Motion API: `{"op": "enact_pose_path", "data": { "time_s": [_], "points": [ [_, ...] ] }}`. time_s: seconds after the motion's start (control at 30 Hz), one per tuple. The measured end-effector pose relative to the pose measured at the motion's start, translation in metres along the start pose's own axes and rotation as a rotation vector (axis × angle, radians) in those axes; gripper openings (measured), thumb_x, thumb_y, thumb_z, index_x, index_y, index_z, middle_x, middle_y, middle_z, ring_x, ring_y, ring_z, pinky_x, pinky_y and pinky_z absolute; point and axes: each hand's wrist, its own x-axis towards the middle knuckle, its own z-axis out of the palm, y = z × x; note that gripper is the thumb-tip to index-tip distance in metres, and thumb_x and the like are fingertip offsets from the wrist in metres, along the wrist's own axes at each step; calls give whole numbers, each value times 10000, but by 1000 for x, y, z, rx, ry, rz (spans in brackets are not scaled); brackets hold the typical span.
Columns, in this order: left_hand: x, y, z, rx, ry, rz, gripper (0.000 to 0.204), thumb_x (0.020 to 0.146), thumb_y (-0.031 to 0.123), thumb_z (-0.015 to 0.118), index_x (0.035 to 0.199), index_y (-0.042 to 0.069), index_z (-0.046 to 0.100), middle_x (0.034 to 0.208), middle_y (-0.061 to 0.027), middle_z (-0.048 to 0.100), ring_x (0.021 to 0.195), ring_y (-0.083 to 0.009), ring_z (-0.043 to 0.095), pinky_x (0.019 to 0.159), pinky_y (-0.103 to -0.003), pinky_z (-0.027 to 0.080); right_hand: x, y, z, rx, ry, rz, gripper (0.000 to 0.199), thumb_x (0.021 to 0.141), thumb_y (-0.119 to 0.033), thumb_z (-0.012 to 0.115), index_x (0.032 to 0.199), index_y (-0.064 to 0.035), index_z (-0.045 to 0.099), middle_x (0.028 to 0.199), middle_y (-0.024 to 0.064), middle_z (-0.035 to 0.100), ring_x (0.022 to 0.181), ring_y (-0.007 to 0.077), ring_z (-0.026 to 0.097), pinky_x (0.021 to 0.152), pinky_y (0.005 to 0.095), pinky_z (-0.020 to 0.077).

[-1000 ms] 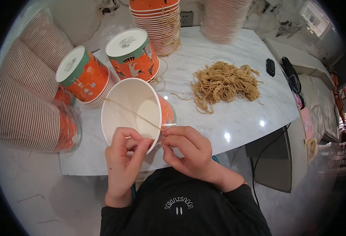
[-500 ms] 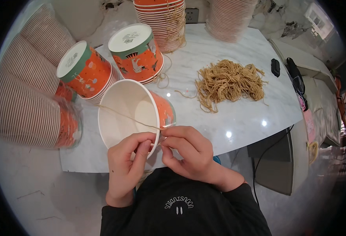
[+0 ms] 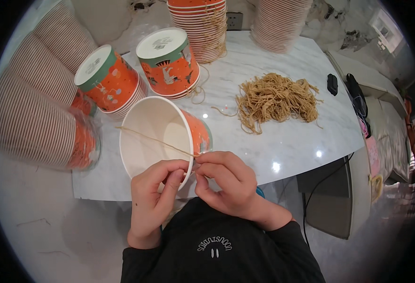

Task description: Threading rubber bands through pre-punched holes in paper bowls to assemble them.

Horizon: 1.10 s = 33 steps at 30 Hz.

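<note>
A large white-lined paper bucket (image 3: 141, 137) with an orange printed outside lies tipped on its side at the table's near edge, its mouth toward the left. My left hand (image 3: 155, 200) is closed on the near part of its rim, thumb and fingers pinching there. A strand of tan string (image 3: 160, 142) runs slantwise across the bucket's mouth to the fingertips of my right hand (image 3: 231, 184). Those fingers are pinched together on the string just outside the rim. The exact grip between the two sets of fingertips is partly hidden.
A loose heap of tan string (image 3: 278, 99) lies right of the bucket on the marble table (image 3: 245, 155). Upside-down orange buckets (image 3: 169, 70) stand behind, beside tall nested stacks (image 3: 200, 33). Plastic-wrapped stacks (image 3: 37, 118) crowd the left. A small black object (image 3: 332, 84) rests at the right edge.
My hands keep nearly the same pinch at the bucket rim, with only slight finger movement. The whole view has shifted a little; the string still crosses the mouth.
</note>
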Motion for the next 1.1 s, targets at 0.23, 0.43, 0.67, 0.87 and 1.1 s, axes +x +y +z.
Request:
{"op": "enact_pose_path", "data": {
  "time_s": [0.23,0.43,0.67,0.87,1.1],
  "points": [
    [-1,-1,1,-9,-3,5,120,972,-13,630,1056,-39,711,913,-112,731,782,-146,673,712,-259,516,0,-1,-2,-11,-9,-6,243,700,76,758,919,-10,698,991,115,719,808,244,724,683,310,594],
    [0,1,-4,-21,-16,-8,119,967,1,649,1060,-41,710,933,-121,733,790,-163,680,719,-271,522,-2,0,2,-14,-32,-35,287,721,48,774,988,14,673,1021,135,700,859,302,707,723,368,597],
    [15,4,-2,1,-49,-41,102,974,12,646,1043,-42,699,898,-106,719,788,-145,673,704,-271,523,-3,9,1,-22,-42,5,314,745,42,801,1040,11,697,1076,151,706,924,306,714,769,372,600],
    [25,11,-1,75,-83,-59,66,1009,28,604,1009,-27,641,867,-104,718,762,-140,691,673,-277,536,2,17,-8,-109,-147,43,251,768,-6,802,999,-45,711,1049,101,707,859,293,697,707,356,573],
    [40,8,11,-25,-50,-36,85,1059,48,524,1039,-18,574,881,-129,734,788,-156,716,710,-293,558,3,17,-37,132,-183,727,123,925,19,693,1022,-57,697,991,48,717,830,83,653,654,252,507]
  ]
}}
